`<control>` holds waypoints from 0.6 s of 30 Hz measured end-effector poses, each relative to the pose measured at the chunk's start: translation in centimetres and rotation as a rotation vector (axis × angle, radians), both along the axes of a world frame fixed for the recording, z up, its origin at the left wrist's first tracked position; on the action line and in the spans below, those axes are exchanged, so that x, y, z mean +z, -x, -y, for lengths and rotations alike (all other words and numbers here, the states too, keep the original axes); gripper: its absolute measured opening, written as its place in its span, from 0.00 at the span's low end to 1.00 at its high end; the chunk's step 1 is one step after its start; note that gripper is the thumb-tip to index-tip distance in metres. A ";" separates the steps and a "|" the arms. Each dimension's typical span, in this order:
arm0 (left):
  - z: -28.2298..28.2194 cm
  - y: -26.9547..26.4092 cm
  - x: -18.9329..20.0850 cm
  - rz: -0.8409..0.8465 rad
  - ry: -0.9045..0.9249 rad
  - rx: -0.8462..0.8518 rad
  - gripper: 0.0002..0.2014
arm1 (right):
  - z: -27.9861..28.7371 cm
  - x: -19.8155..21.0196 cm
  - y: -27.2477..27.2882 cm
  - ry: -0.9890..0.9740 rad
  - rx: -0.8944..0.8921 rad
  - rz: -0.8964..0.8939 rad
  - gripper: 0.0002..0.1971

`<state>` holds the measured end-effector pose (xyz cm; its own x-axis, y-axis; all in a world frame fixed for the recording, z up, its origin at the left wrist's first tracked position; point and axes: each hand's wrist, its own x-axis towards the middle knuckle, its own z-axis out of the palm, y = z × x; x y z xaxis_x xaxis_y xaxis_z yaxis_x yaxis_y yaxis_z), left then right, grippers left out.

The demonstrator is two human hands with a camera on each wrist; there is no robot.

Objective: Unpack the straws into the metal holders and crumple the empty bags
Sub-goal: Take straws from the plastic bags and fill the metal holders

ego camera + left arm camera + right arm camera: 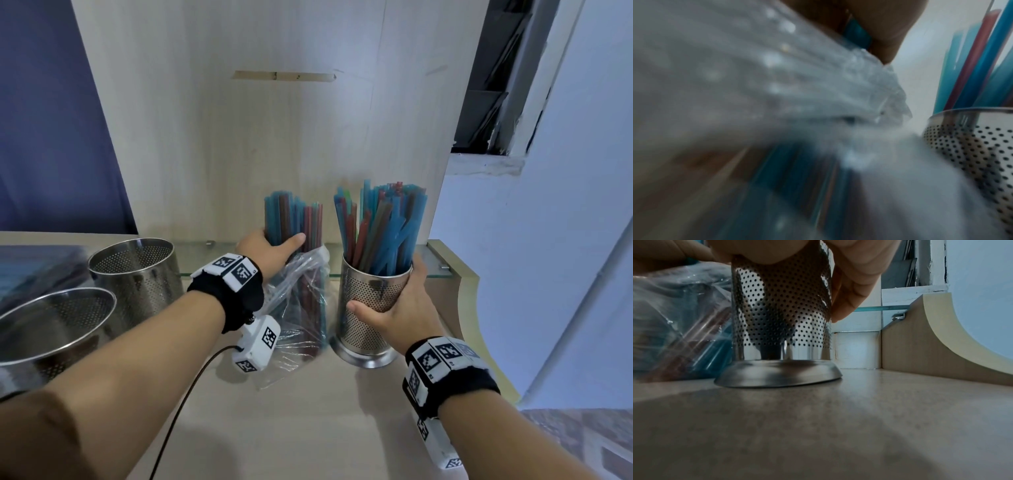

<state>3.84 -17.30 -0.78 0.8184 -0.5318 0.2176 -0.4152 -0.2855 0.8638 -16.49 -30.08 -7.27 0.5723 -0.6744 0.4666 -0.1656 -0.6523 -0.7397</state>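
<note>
My left hand (pixel 270 251) grips a bundle of blue and red straws (pixel 291 219) that stands upright, its lower half inside a clear plastic bag (pixel 301 308) on the tabletop. The left wrist view shows the blurred bag (pixel 777 81) close up. My right hand (pixel 397 305) wraps round a perforated metal holder (pixel 368 308) full of blue, red and green straws (pixel 380 226), just right of the bag. In the right wrist view the holder (pixel 781 318) stands on its flared base on the table, my fingers (pixel 849 293) curled round its wall.
Two more perforated metal holders stand at the left, one (pixel 137 274) behind the other (pixel 51 329). A wooden back panel (pixel 274 120) rises behind the straws. A glass shelf (pixel 435 267) and a curved wooden side panel (pixel 469 308) close off the right.
</note>
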 end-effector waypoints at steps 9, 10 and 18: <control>-0.2 0.0 0.3 -0.100 0.134 0.027 0.22 | 0.2 -0.2 0.0 0.007 0.010 0.007 0.60; -0.2 0.1 0.5 -0.097 0.141 0.021 0.22 | 0.2 -0.2 0.0 0.006 0.011 0.010 0.60; -0.8 0.3 1.8 0.040 0.141 0.000 0.23 | 0.3 -0.2 -0.1 0.022 0.009 -0.004 0.59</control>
<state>3.52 -16.47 1.05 0.8078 -0.4935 0.3225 -0.4502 -0.1631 0.8779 -16.40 -30.34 -7.44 0.5803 -0.6584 0.4794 -0.1622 -0.6703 -0.7242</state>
